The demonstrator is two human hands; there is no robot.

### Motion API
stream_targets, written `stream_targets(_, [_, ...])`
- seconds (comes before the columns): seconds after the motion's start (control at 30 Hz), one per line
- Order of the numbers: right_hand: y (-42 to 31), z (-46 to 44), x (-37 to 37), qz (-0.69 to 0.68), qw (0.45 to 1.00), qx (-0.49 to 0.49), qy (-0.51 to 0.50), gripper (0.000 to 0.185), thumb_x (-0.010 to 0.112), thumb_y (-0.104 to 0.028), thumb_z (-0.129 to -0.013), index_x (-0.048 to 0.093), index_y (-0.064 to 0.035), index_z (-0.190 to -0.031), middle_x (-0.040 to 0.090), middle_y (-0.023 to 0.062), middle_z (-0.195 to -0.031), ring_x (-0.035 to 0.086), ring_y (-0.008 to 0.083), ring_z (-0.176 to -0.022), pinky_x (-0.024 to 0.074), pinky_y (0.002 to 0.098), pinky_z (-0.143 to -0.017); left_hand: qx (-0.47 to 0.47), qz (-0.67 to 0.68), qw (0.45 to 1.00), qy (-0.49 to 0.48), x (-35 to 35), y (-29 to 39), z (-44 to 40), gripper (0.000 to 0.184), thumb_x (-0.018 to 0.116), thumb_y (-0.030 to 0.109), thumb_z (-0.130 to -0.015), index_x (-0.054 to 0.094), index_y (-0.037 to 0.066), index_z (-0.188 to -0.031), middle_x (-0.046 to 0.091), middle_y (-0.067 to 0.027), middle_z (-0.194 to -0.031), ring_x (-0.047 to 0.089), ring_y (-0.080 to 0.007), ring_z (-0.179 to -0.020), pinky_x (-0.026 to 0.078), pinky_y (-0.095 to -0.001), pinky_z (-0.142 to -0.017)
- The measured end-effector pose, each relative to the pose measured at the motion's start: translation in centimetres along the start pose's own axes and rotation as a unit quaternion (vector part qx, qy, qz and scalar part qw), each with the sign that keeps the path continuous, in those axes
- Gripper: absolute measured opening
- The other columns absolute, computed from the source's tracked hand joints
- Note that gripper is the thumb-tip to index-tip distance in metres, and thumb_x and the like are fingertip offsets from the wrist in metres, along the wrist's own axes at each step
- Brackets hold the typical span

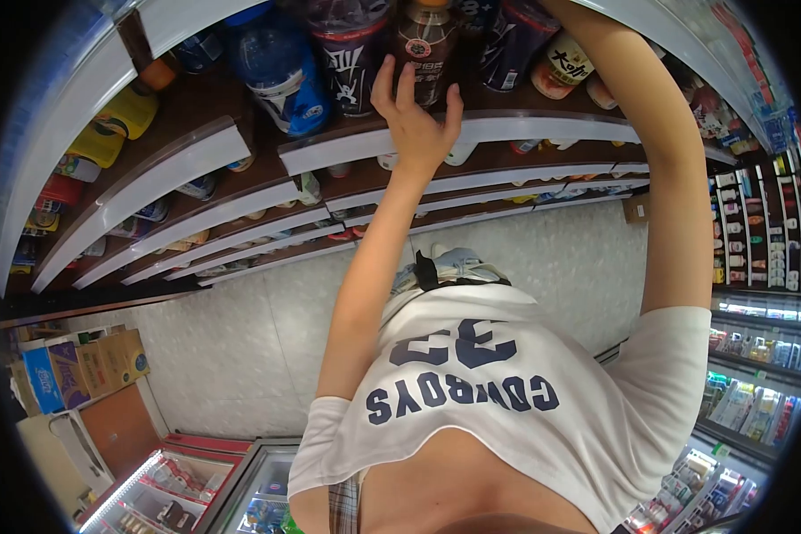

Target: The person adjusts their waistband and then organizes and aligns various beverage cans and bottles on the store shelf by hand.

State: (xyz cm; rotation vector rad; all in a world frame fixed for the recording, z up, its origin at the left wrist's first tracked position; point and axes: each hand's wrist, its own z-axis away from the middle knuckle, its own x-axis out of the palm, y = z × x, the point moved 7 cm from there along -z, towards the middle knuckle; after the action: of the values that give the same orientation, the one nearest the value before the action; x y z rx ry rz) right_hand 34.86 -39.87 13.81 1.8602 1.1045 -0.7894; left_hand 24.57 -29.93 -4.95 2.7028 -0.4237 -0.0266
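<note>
Just beyond the left hand point(421, 132), its fingers and thumb spread apart, stands a brown bottle point(429, 76) (whether they touch, I cannot tell); left of that grip sit a dark container point(351, 67) and a blue bottle point(287, 84), under it a white shelf edge point(340, 155), right of it the right arm point(676, 142), the right hand out of view

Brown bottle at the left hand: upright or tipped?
Upright: the brown bottle stands on the shelf, its orange cap at top, behind the left hand.
</note>
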Motion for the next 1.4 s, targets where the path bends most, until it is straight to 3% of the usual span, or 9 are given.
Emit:
stream_targets(0.2, [-0.7, -0.7, 0.0, 0.011, 1.000, 0.005, 0.000, 0.016, 0.070, -0.013, -0.083, 0.069, -0.0053, -0.096, 0.068, 0.0105, -0.086, 0.064, 0.0258, -0.077, 0.0480, 0.0343, -0.065, -0.093, 0.039, 0.990, -0.097, -1.7, 0.1, 1.3, 0.064, 0.071, 0.009, -0.081, 0.037, -0.002, -0.134, 0.033, -0.0260, -0.139, 0.036, -0.0405, -0.127, 0.031, -0.0481, -0.106])
stream_targets(0.7, [-2.2, -6.0, 1.6, 0.030, 0.996, -0.081, 0.033, 0.013, 0.072, -0.010, -0.082, 0.069, -0.0058, -0.094, 0.069, 0.0083, -0.084, 0.065, 0.0227, -0.074, 0.0481, 0.0313, -0.061, -0.133, -0.014, 0.987, -0.086, -2.5, 0.6, 0.6, 0.050, 0.070, 0.009, -0.081, 0.047, 0.000, -0.124, 0.046, -0.0215, -0.128, 0.046, -0.0364, -0.118, 0.038, -0.0436, -0.100])
stream_targets(0.9, [-3.5, -2.7, 0.1, 0.000, 0.985, -0.104, 0.137, 0.013, 0.073, -0.009, -0.081, 0.070, -0.0060, -0.093, 0.069, 0.0074, -0.083, 0.065, 0.0215, -0.072, 0.0482, 0.0301, -0.059, -0.141, -0.034, 0.987, -0.073, -2.6, 0.3, 0.3, 0.050, 0.072, 0.012, -0.082, 0.050, -0.002, -0.125, 0.050, -0.0193, -0.124, 0.051, -0.0318, -0.112, 0.045, -0.0387, -0.093])
stream_targets(1.0, [-3.5, 2.8, -0.2, -0.066, 0.965, -0.035, 0.251, 0.012, 0.073, -0.008, -0.081, 0.070, -0.0061, -0.092, 0.069, 0.0070, -0.083, 0.065, 0.0209, -0.072, 0.0482, 0.0295, -0.059, -0.152, -0.040, 0.985, -0.075, -2.8, 0.2, -0.1, 0.051, 0.073, 0.013, -0.082, 0.051, -0.002, -0.124, 0.052, -0.0185, -0.121, 0.053, -0.0304, -0.109, 0.047, -0.0377, -0.091])
stream_targets(1.07, [-2.5, 7.3, 1.6, -0.145, 0.940, 0.061, 0.302, 0.018, 0.078, -0.014, -0.075, 0.069, -0.0079, -0.089, 0.064, 0.0036, -0.073, 0.062, 0.0202, -0.059, 0.0483, 0.0282, -0.054, -0.169, -0.032, 0.982, -0.077, -2.8, 0.3, -0.2, 0.050, 0.074, 0.014, -0.082, 0.052, -0.002, -0.124, 0.052, -0.0181, -0.120, 0.054, -0.0298, -0.109, 0.048, -0.0374, -0.090])
stream_targets(1.17, [0.3, 12.3, 6.7, -0.256, 0.887, 0.268, 0.276, 0.029, 0.082, -0.017, -0.076, 0.067, -0.0055, -0.097, 0.065, 0.0064, -0.079, 0.063, 0.0144, -0.063, 0.0499, 0.0264, -0.058, -0.208, -0.032, 0.973, -0.097, -2.5, 0.8, -1.3, 0.054, 0.076, 0.016, -0.081, 0.052, -0.001, -0.126, 0.055, -0.0156, -0.113, 0.059, -0.0267, -0.101, 0.051, -0.0351, -0.086])
stream_targets(1.27, [1.8, 13.9, 10.3, -0.353, 0.825, 0.344, 0.275, 0.045, 0.084, -0.023, -0.075, 0.063, -0.0043, -0.110, 0.067, 0.0091, -0.083, 0.064, 0.0169, -0.064, 0.0503, 0.0278, -0.059, -0.182, -0.063, 0.970, -0.146, -0.8, 1.3, -1.9, 0.056, 0.078, 0.015, -0.080, 0.051, 0.000, -0.126, 0.057, -0.0141, -0.107, 0.063, -0.0249, -0.095, 0.055, -0.0339, -0.076])
stream_targets(1.3, [1.8, 13.4, 10.3, -0.306, 0.863, 0.311, 0.254, 0.066, 0.084, -0.041, -0.073, 0.058, -0.0001, -0.118, 0.067, 0.0107, -0.078, 0.065, 0.0215, -0.063, 0.0516, 0.0309, -0.060, -0.169, -0.074, 0.970, -0.158, 0.1, 1.6, -2.1, 0.055, 0.078, 0.015, -0.079, 0.051, 0.000, -0.125, 0.057, -0.0142, -0.106, 0.063, -0.0250, -0.095, 0.056, -0.0342, -0.075])
stream_targets(1.4, [1.8, 11.3, 12.3, -0.324, 0.871, 0.335, 0.153, 0.067, 0.085, -0.040, -0.073, 0.057, -0.0002, -0.120, 0.066, 0.0043, -0.074, 0.059, 0.0094, -0.057, 0.0489, 0.0227, -0.059, -0.120, -0.113, 0.970, -0.181, 2.8, 1.7, -2.8, 0.050, 0.079, 0.015, -0.077, 0.051, 0.001, -0.116, 0.058, -0.0149, -0.101, 0.063, -0.0283, -0.088, 0.054, -0.0367, -0.069])
